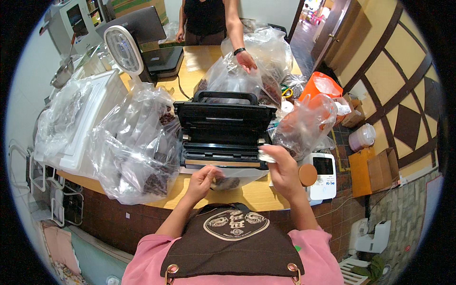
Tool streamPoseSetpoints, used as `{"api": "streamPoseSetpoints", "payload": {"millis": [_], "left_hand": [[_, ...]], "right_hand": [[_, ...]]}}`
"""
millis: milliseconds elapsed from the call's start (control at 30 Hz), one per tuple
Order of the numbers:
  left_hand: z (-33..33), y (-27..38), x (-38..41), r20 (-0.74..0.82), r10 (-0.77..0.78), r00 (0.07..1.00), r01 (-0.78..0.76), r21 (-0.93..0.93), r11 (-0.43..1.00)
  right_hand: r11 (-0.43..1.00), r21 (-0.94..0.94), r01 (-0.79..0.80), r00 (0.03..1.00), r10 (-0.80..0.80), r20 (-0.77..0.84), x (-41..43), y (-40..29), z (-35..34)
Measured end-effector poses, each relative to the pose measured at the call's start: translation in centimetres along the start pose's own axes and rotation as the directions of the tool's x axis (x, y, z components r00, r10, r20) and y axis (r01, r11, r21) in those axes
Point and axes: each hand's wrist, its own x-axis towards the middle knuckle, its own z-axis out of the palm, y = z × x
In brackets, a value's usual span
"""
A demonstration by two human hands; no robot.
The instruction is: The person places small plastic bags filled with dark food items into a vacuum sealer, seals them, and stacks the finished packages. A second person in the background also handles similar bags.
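A black vacuum sealer (pixel 222 123) stands before me on the wooden table with its lid raised. In front of it, a clear plastic bag (pixel 237 178) with dark contents hangs low over the table. My left hand (pixel 202 181) pinches that bag near its left side. A crumpled white tissue or cloth (pixel 267 155) is between the fingers of my right hand (pixel 285 172), at the sealer's front right corner. Close by my right hand are a round brown lid (pixel 307 175) and a white device with a dark screen (pixel 322 174).
Large clear bags of dark dried goods (pixel 139 149) flank the sealer. Behind it, a co-worker's hand (pixel 246 61) reaches over another bag (pixel 231 80). White plastic bins (pixel 103 89) stand left. At right are green-and-yellow-handled scissors (pixel 287 92) and an orange bag (pixel 317 85).
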Motion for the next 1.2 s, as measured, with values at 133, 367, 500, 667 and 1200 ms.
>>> {"api": "streamPoseSetpoints", "payload": {"millis": [133, 367, 500, 667, 1200], "left_hand": [[0.1, -0.4, -0.1, 0.012, 0.006, 1.000, -0.007, 0.029, 1.000], [0.0, -1.4, -1.0, -0.141, 0.129, 0.982, -0.119, 0.081, 0.990], [-0.3, -1.4, -1.9, -0.143, 0.080, 0.986, -0.072, 0.059, 0.996], [-0.6, -1.8, -2.3, -0.126, 0.049, 0.991, -0.050, -0.006, 0.999], [2.5, 8.3, 0.0, -0.334, -0.121, 0.935, -0.026, -0.403, 0.915]], "right_hand": [[0.987, -0.077, 0.140, 0.960, -0.117, 0.255, 2.4, 0.5, 3.7], [0.843, -0.396, 0.365, 0.917, -0.251, 0.311, -0.6, 0.5, 9.6], [0.748, -0.482, 0.457, 0.889, -0.365, 0.277, -1.2, 3.1, 7.8], [0.842, -0.464, 0.276, 0.944, -0.329, -0.037, -2.9, 6.8, 3.3], [0.966, -0.254, -0.038, 0.978, 0.088, 0.189, -3.9, -4.1, 6.9]]}}
